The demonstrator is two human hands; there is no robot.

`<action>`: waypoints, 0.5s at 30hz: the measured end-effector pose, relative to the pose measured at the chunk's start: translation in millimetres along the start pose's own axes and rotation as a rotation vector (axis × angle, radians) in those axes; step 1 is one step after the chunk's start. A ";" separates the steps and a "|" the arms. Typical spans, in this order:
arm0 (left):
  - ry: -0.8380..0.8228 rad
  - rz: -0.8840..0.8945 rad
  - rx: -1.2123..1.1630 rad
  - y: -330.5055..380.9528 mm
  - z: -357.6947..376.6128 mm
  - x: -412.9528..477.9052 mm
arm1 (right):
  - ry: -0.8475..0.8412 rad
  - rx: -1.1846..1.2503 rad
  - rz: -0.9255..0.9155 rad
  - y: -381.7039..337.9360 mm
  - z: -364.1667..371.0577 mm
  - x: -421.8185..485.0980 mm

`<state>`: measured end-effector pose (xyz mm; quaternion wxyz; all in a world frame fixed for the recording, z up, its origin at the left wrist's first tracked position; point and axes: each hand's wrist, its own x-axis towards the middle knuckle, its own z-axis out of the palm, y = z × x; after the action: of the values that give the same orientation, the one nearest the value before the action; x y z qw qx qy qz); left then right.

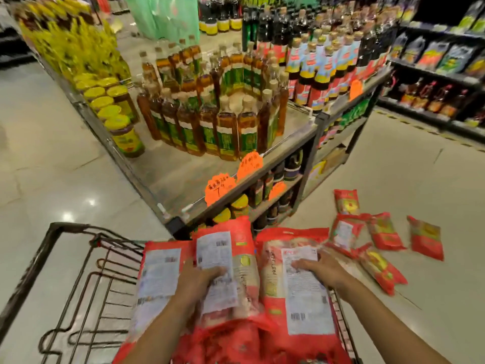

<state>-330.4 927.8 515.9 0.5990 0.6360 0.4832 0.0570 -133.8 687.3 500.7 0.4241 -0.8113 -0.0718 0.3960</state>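
The work in hand seems to be loading red packets into the cart (60, 232), and both hands are down on the pile at its near end. The left hand (202, 278) is on the middle packet (223, 245). Its fingers bend across the white label toward the right and the thumb points away from the person. I judge that it grips this packet, though the blur makes this not fully sure. The right hand (319, 269) rests on the right packet (301, 311) with the fingers rather straight and close together, pointing to the left, so it presses and does not clasp. A left packet (160, 274) lies just beside the middle one, and no hand touches it. All three packets have their long axis running away from the person, toward the stand (183, 177), so the fingers of both hands lie across this axis and not along it. The floor packets (383, 229) are scattered to the right of the cart, apart from it, and the right hand is clearly the nearer one to them. For picking them up it would need to go outward to the right and down. On the stand there are bottles (225, 132) in a ring and jars (126, 137) at its left edge.
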 end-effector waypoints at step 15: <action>-0.177 -0.187 0.394 -18.5 -1.4 43.9 | -0.124 -0.002 0.037 15.9 6.6 31.7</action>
<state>-318.2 955.3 478.9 0.5060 0.6957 0.4872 -0.1502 -120.4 695.8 468.3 0.4106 -0.7868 -0.0836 0.4532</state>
